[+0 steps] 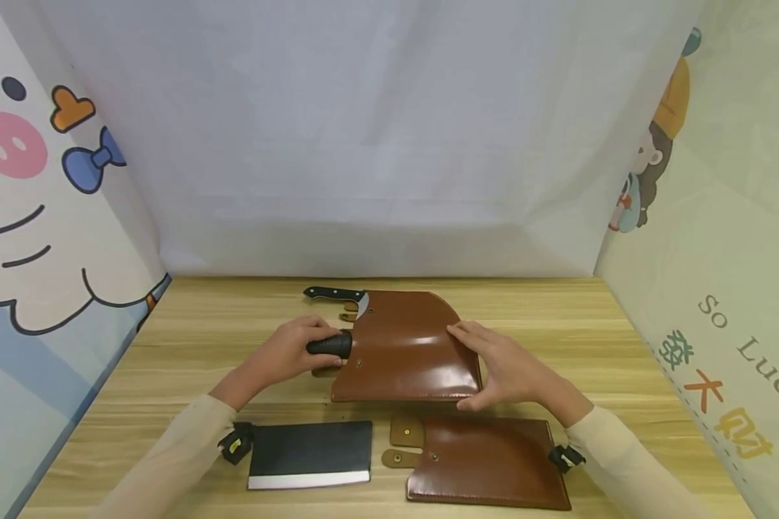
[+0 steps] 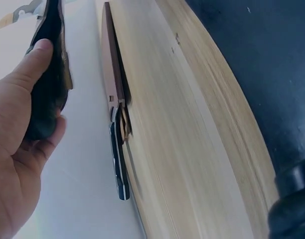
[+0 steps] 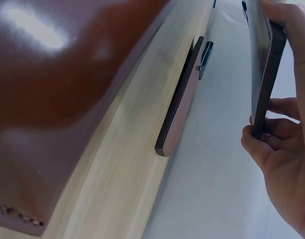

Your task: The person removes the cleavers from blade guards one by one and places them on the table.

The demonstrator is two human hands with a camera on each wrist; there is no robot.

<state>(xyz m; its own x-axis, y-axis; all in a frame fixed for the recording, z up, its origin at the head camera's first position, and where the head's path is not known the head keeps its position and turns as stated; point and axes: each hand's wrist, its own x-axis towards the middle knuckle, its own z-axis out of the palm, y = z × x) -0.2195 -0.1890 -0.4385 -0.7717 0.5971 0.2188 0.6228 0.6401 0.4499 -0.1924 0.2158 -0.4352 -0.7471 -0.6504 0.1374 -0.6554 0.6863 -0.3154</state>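
1. A brown leather sheath (image 1: 402,375) with a black handle (image 1: 329,347) is held above a wooden table (image 1: 201,324)
2. The left hand (image 1: 292,353) curls thumb and fingers around the handle; the right hand (image 1: 506,367) pinches the sheath's opposite edge
3. Behind lies a sheathed knife (image 1: 402,306); nearer, a black blade (image 1: 310,450) beside another brown sheath (image 1: 487,465)

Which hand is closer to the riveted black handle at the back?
Left: the left hand is in front of the riveted handle; the right hand is well to its right, holding the lifted sheath.
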